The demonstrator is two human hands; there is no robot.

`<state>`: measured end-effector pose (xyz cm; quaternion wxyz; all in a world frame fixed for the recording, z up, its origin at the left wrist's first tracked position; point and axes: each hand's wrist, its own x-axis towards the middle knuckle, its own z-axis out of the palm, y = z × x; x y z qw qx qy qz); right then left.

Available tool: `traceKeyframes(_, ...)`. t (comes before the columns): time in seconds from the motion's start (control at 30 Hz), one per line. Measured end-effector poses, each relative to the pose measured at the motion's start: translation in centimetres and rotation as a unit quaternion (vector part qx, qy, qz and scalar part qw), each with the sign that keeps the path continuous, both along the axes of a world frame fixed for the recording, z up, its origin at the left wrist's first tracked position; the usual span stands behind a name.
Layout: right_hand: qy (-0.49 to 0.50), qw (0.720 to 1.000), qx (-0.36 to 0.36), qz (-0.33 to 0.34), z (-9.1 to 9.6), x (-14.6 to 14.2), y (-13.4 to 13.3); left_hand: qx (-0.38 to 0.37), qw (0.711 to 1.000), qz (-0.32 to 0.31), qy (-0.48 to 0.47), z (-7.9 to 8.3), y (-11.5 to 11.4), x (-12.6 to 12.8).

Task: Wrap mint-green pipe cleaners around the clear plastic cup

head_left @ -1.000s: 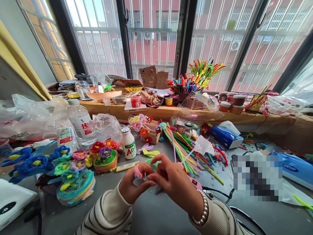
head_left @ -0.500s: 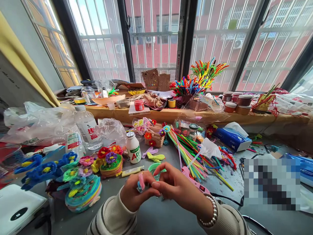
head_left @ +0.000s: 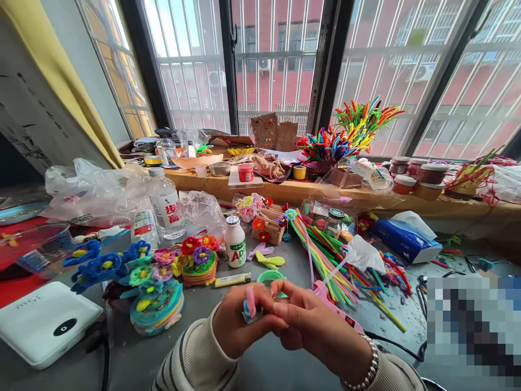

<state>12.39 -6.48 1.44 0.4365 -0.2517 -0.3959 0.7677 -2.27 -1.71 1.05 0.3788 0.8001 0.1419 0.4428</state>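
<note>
Low in the middle of the head view, my left hand (head_left: 240,323) is closed around a small pink and blue fuzzy pipe-cleaner piece (head_left: 251,304), which pokes up between the fingers. My right hand (head_left: 315,326), wearing a beaded bracelet, meets it with thumb and fingers pinched together. Whatever lies between those fingertips is hidden. Just behind the hands sits a green round container (head_left: 272,278). A pink glue gun (head_left: 336,305) lies beyond my right hand, and a lighter (head_left: 233,279) lies beyond my left.
Pipe-cleaner flowers on coiled bases (head_left: 157,307) and a power bank (head_left: 49,323) stand at left. A white drink bottle (head_left: 235,243), a flower-trimmed basket (head_left: 268,231), loose pipe cleaners (head_left: 325,260) and a tissue box (head_left: 402,239) fill the back. The glue gun's cord (head_left: 394,339) runs right.
My view has swung left, so the scene sits farther right in the picture. Both hands stay together; the right fingers have curled in closer to the left ones.
</note>
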Motion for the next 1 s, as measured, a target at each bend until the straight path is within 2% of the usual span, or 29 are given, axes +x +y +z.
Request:
traceKeyframes(0.2, 0.063, 0.997, -0.037, 0.025, 0.9, -0.7, -1.0, -0.004, 0.999, -0.034, -0.034, 1.3, -1.4, -0.2)
traceKeyframes(0.57, 0.085, 0.994, -0.067, 0.019, 2.2, -0.7, -2.2, -0.011, 0.997, -0.011, -0.079, 2.3, -3.1, 0.1)
traceKeyframes(0.7, 0.081, 0.995, -0.049, 0.032, 2.0, -0.8, -2.1, -0.004, 0.996, -0.013, -0.083, 2.1, -3.1, 0.1)
traceKeyframes(0.87, 0.063, 0.997, -0.042, 0.024, 2.2, -0.5, -2.1, -0.033, 0.996, -0.016, -0.084, 1.5, -3.2, -0.3)
traceKeyframes(1.0, 0.061, 0.997, 0.002, -0.041, 3.3, 0.8, -2.3, -0.047, 0.997, -0.003, -0.060, 1.0, -2.9, -0.8)
